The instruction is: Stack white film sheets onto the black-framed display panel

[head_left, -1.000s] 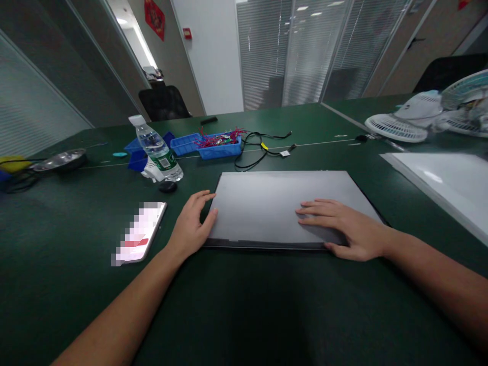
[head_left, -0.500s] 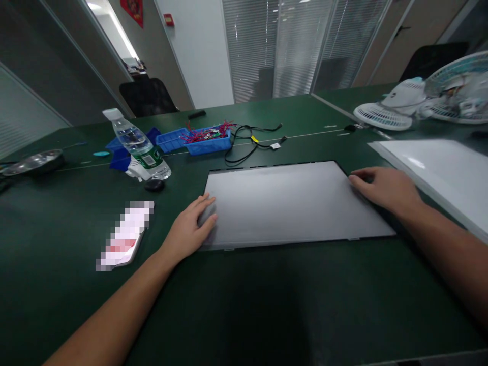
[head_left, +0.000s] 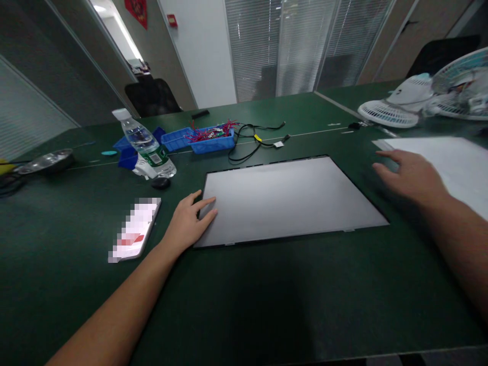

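Note:
A flat grey-white panel [head_left: 282, 201] with a thin black frame lies on the green table in front of me. My left hand [head_left: 190, 218] rests on its left edge with the fingers spread. Off to the right, my right hand [head_left: 414, 175] is apart from the panel, its thumb and fingers parted and nothing in them. It hovers near the left side of a stack of white sheets [head_left: 463, 162], partly covering it.
Left of the panel are a phone [head_left: 137, 229], a black mouse [head_left: 160, 183] and a tilted water bottle [head_left: 147, 145]. Behind sit a blue tray [head_left: 213, 145] of red wires and black cables [head_left: 251, 145]. White fan parts [head_left: 396, 107] lie at the back right.
My right hand has left the panel's right edge and moved right toward the white sheets. The panel's right end has turned slightly away from me. My left hand stays on the left edge.

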